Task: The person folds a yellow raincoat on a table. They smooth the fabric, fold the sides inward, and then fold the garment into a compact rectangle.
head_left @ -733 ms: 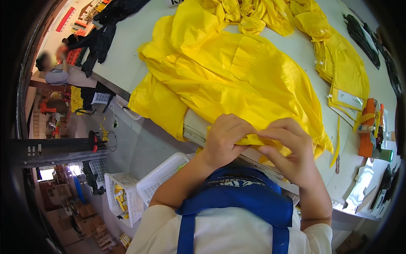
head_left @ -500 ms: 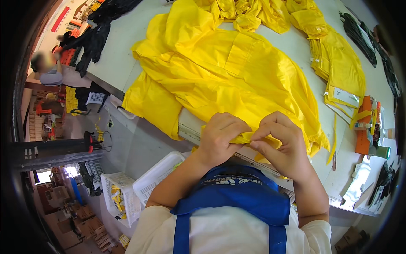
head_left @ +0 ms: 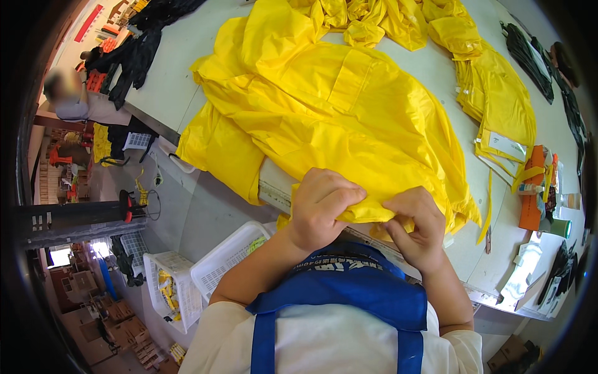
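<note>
A large yellow garment of thin, shiny cloth [head_left: 349, 103] lies spread and creased over the table, its near edge hanging at the table's front. My left hand [head_left: 325, 206] is closed on that near edge, thumb on top. Close to its right, my right hand [head_left: 418, 223] pinches the same edge between thumb and fingers. A short stretch of folded cloth runs between the two hands. What lies under the fingers is hidden.
Yellow bundles [head_left: 364, 25] and a stack of folded yellow pieces [head_left: 501, 106] lie farther back and right. An orange box [head_left: 531, 206] stands at right. White baskets [head_left: 215, 258] are below left. Another person [head_left: 71, 100] is far left.
My hands have moved apart, the right one slightly down, and more of the yellow edge shows between them. My view has shifted a little.
</note>
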Demonstrator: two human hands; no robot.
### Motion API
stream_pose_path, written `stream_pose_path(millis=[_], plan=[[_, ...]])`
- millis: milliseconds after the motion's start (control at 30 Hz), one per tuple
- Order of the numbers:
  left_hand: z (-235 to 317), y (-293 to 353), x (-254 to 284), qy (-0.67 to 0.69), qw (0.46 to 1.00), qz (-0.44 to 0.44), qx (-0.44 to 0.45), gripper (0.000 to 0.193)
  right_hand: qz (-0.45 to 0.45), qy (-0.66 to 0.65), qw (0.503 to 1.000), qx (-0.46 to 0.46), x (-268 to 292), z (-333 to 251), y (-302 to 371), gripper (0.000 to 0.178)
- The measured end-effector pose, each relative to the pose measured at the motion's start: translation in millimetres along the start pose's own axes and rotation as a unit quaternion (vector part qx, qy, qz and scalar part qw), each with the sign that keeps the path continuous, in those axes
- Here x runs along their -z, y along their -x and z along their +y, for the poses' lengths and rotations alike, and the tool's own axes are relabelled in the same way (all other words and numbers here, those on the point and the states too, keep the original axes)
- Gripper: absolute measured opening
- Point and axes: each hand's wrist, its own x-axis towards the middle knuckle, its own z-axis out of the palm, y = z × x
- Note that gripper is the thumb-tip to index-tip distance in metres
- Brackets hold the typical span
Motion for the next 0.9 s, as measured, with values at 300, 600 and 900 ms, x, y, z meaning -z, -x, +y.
stream_pose_path(millis=[300, 600, 900], plan=[[15.0, -6.0, 9.9, 0.001, 0.998, -0.008, 0.062, 0.026, 0.101, 0.001, 0.993, 0.064, -19.7, 0.7, -2.8, 0.029], [8.0, -7.9, 15.9, 0.095, 0.988, 0.033, 0.118, 0.018, 0.051, -0.258, 0.956, -0.128, -19.6, -2.8, -15.6, 0.019], [13.6, -0.2, 28.7, 0.013, 0.986, 0.07, 0.149, 0.019, 0.018, -0.179, 0.981, -0.075, -31.7, -24.3, -31.9, 0.02]])
